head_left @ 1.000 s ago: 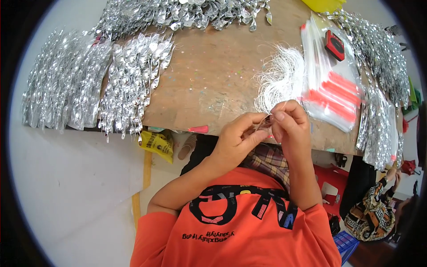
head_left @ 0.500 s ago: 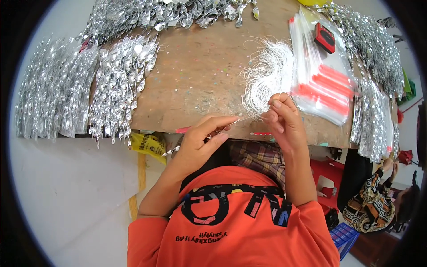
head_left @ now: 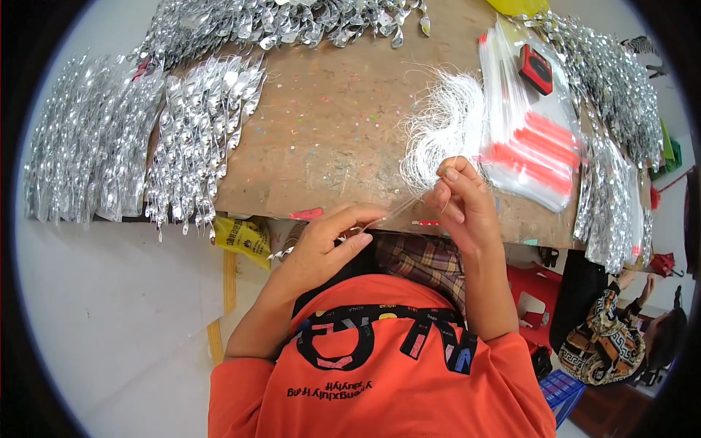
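Note:
At the table's near edge my left hand (head_left: pixel 332 239) is closed, thumb and forefinger pinching the end of a thin white thread (head_left: pixel 405 207). That thread runs up to my right hand (head_left: pixel 465 201), whose thumb and forefinger are pinched together while the other fingers curl loosely. Just beyond my right hand lies a loose bundle of white threads (head_left: pixel 444 120). A bit of a silver twisted strand (head_left: pixel 280 255) shows below my left wrist; where its upper end leads is hidden.
Silver twisted strands (head_left: pixel 201 131) hang over the table (head_left: pixel 321 139) at left, with more at the back and right. Clear plastic bags with red strips (head_left: pixel 531 157) lie right, a red-black device (head_left: pixel 536 69) on them. Another person (head_left: pixel 610 336) sits far right.
My left hand has shifted slightly left and down, away from my right hand. More thread shows between the two hands. My right hand has lowered a little.

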{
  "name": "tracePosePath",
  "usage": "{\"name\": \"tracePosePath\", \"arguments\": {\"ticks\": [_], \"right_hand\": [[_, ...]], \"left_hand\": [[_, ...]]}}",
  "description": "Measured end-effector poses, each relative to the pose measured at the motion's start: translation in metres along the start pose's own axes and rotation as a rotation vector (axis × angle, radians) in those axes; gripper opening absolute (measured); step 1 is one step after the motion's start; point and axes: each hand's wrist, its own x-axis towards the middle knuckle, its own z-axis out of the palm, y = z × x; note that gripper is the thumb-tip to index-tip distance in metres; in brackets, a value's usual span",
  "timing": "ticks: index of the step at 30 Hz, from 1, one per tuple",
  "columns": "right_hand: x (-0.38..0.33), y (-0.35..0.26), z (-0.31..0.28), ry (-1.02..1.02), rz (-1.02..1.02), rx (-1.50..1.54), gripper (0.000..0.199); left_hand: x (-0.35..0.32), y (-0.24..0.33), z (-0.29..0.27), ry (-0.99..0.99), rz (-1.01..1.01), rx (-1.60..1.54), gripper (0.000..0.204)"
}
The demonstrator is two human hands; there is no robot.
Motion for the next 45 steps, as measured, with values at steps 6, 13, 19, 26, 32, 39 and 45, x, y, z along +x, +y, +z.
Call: {"name": "tracePosePath", "arguments": {"ticks": [6,13,19,26,32,39,45], "right_hand": [[-0.014,0.002,0.022,-0.085,0.144,-0.109,0.004],[-0.02,0.008,0.027,-0.1,0.153,-0.244,0.004],[-0.019,0.006,0.021,-0.04,0.105,-0.373,0.003],[-0.029,-0.009,0.033,0.14,-0.537,-1.258,0.022],[-0.021,-0.001,0.034,-0.187,-0.795,-1.702,0.022],[-0.02,0.013,0.026,-0.075,-0.715,-1.315,0.009],[-0.022,0.014,0.034,-0.035,-0.187,-0.461,0.007]], "left_hand": [[0.005,0.007,0.004,-0.293,-0.066,-0.305,0.034],[0.018,0.009,0.025,0.031,-0.112,-0.683,0.022],[0.015,0.011,0.03,0.34,0.092,-0.052,0.004],[0.02,0.012,0.032,0.453,0.164,0.139,0.006],[0.022,0.019,0.035,0.441,0.17,0.125,0.006],[0.017,0.017,0.037,0.359,0.079,-0.192,0.009],[0.019,0.012,0.037,0.364,0.105,-0.33,0.016]]}}
